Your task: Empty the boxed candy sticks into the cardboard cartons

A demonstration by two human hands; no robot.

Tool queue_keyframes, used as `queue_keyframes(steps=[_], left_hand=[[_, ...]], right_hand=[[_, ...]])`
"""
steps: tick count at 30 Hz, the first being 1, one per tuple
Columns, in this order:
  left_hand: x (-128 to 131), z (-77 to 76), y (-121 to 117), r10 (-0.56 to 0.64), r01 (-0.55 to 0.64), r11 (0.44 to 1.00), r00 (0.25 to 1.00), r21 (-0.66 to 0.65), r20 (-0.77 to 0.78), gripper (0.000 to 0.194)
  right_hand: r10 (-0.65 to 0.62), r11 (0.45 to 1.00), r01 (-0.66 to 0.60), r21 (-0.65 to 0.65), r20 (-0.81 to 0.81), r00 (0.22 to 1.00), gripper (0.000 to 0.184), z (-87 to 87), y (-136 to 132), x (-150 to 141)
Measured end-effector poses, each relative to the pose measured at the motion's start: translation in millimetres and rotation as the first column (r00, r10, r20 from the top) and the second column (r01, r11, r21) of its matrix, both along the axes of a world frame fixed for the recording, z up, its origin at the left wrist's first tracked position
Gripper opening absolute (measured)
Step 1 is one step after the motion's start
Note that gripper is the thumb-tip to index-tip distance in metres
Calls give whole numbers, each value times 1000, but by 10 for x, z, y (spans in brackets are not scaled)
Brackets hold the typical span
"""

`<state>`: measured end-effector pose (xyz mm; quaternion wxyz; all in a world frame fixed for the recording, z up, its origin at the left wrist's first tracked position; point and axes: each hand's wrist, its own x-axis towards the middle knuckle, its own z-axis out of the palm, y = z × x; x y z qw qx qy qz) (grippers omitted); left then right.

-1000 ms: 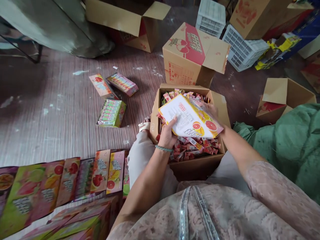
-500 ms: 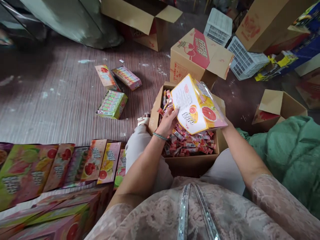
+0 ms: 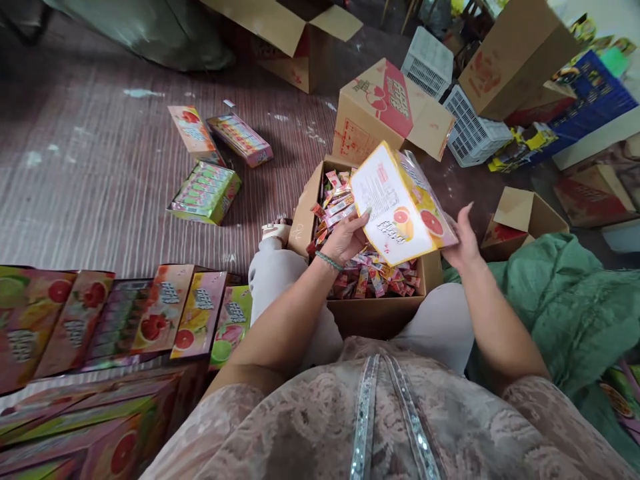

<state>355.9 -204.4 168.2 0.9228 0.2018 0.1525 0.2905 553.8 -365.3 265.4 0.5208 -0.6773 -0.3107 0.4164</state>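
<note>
A candy box (image 3: 393, 210), its white printed lid or flap facing me and its yellow-pink side showing grapefruit pictures, is held tilted above an open carton (image 3: 303, 223). My left hand (image 3: 347, 239) grips its left edge, thumb on the white face and fingers behind. At the lower right corner my right hand (image 3: 464, 241) holds the box with its thumb raised away; its fingers are partly hidden behind the box. Many small wrapped sticks (image 3: 367, 277) fill the carton between my knees.
Three display boxes, one of them green (image 3: 206, 192), lie on the striped floor at left. A row of fruit-printed boxes (image 3: 163, 307) stands at lower left. A large printed carton (image 3: 373, 110), grey plastic crates (image 3: 477, 127) and a green sack (image 3: 550, 300) surround the right side.
My right hand, mostly hidden behind the box before, now shows at its right corner with the thumb lifted. The box stays tilted over the carton. My view has shifted slightly.
</note>
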Motion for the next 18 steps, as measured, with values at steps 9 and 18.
queue_keyframes(steps=[9, 18], left_hand=[[-15, 601, -429, 41, -37, 960, 999, 277, -8, 69], [131, -82, -12, 471, 134, 768, 545, 626, -694, 65]], right_hand=[[-43, 999, 52, 7, 676, 735, 113, 396, -407, -327], [-296, 943, 333, 10, 482, 825, 43, 1135, -2226, -513]])
